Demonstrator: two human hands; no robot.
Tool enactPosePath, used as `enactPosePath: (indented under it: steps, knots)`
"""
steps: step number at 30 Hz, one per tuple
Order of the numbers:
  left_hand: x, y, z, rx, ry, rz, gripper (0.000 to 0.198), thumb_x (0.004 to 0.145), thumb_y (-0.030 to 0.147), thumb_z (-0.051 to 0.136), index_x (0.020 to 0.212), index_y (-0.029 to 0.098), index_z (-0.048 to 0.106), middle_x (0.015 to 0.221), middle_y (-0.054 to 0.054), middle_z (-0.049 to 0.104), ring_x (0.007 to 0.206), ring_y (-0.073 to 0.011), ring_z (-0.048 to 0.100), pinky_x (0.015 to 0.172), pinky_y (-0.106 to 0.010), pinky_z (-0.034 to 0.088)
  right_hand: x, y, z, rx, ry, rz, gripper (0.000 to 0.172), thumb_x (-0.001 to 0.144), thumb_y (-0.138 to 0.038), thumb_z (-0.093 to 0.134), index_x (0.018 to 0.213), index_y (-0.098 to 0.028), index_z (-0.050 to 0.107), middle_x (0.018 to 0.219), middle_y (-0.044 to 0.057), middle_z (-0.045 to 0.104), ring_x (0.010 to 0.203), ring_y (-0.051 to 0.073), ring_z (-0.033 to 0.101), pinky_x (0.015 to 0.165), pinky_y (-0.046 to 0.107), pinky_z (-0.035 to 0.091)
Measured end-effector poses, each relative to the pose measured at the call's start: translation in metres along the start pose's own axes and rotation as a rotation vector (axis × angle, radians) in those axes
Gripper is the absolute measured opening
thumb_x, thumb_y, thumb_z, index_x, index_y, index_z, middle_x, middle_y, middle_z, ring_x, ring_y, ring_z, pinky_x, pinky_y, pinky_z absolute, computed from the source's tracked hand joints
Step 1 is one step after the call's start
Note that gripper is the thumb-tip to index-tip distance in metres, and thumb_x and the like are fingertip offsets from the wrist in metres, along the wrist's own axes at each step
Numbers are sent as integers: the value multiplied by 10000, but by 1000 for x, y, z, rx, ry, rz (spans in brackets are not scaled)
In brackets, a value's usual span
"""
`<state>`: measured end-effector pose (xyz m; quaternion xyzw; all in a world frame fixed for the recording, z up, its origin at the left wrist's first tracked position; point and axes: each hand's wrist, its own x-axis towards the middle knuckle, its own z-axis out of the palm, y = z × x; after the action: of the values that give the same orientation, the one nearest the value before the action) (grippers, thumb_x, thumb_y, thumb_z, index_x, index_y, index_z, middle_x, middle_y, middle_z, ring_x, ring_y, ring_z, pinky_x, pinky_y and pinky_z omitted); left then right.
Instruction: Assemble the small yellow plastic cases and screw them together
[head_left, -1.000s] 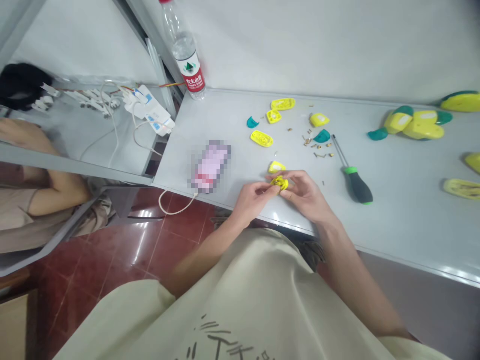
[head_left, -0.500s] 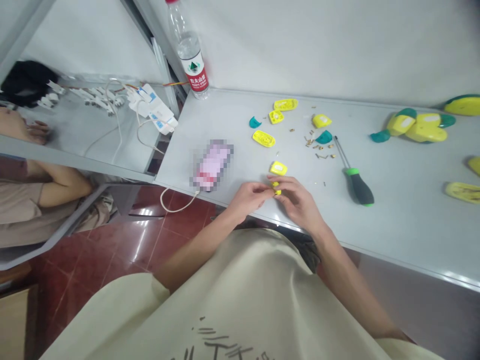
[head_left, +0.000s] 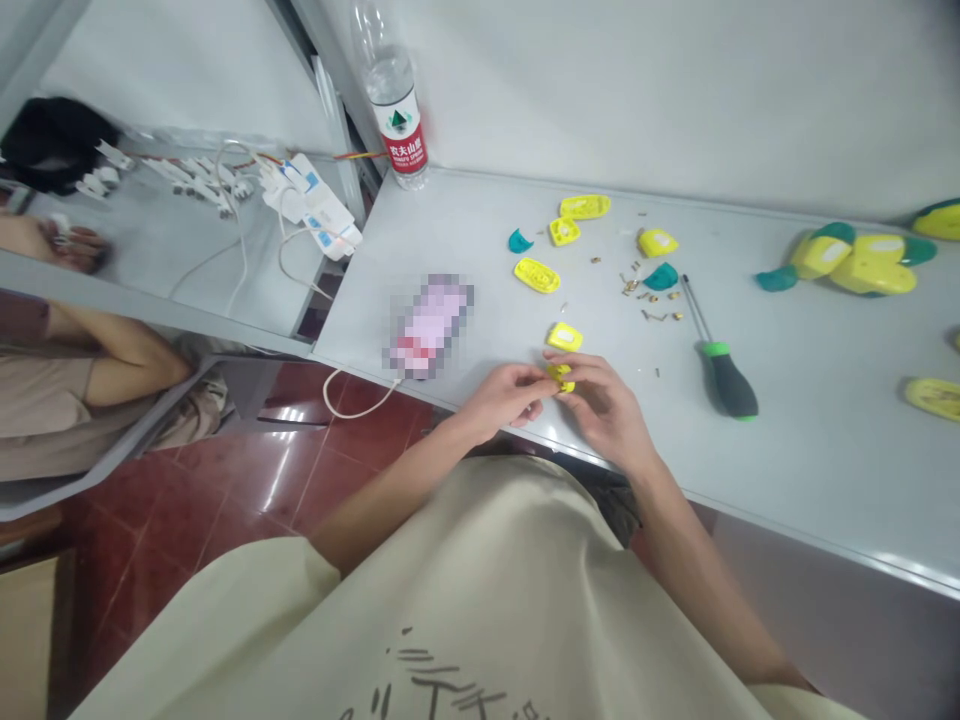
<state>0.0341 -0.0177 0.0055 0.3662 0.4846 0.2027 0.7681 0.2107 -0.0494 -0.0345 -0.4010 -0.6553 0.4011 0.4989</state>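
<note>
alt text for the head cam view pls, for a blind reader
The left hand and right hand pinch a small yellow plastic piece together at the edge of a pale grey bench. Around them lie yellow plastic parts, teal plastic parts, small brass screws, a black-and-green screwdriver and a pixelated pink device.

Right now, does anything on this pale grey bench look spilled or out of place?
Yes: tiny brass-coloured fasteners lie scattered on the bench, near the teal plastic piece and the black-and-green screwdriver; no container holds them.
</note>
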Motion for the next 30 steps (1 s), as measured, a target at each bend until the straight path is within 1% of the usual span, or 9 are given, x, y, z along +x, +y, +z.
enactPosePath:
  steps: [5,9,13,16,19,22,26,30]
  knots:
    - [0,1,-1,15,-12,-9,236,843,371,669,905,147,631,554,46,497,450,-31,383,426,-167,214,-1,1,1,8,11,13,258,931,-194,619,1155,-321,611,1269,75,634,1279,272,601,1066,540,501]
    - [2,1,3,68,31,8,175,831,326,644,850,155,615,543,50,490,446,-32,373,423,-167,226,-1,0,1,-25,0,-4,258,932,-182,613,1152,-316,610,1265,77,638,1275,273,606,1055,536,508]
    - [3,1,7,105,54,28,179,814,333,643,804,163,588,522,56,476,451,-39,381,421,-175,230,-1,-1,1,-62,-12,-36,283,928,-143,603,1155,-314,609,1285,77,639,1272,269,609,1049,524,512]
    - [6,1,6,126,29,53,187,822,338,627,776,164,578,514,59,469,450,-38,374,426,-178,235,1,-3,0,-102,-14,-47,345,929,-138,598,1224,-317,597,1286,85,648,1253,264,618,1046,513,514]
    - [10,1,6,118,18,63,201,815,344,625,750,161,572,527,51,476,461,-43,385,424,-185,234,3,-5,-3,-214,-19,-52,419,934,-155,596,1322,-314,574,1276,95,669,1223,257,624,1052,502,508]
    - [14,2,7,84,33,57,175,803,320,622,756,159,574,544,43,488,476,-49,400,420,-189,233,6,-6,-5,-295,-15,-67,398,941,-165,585,1313,-308,599,1269,91,682,1208,252,626,1055,488,504]
    - [15,4,9,77,33,61,141,806,288,610,769,155,579,549,43,489,484,-47,408,429,-187,248,7,-5,-5,-309,1,-80,377,949,-168,569,1299,-303,608,1252,89,688,1189,247,638,1043,474,515]
    - [14,5,9,80,22,50,154,816,299,612,772,154,583,541,45,485,477,-44,397,428,-187,237,6,-3,-4,-305,16,-90,375,949,-165,564,1297,-298,606,1244,88,689,1186,244,641,1042,462,515]
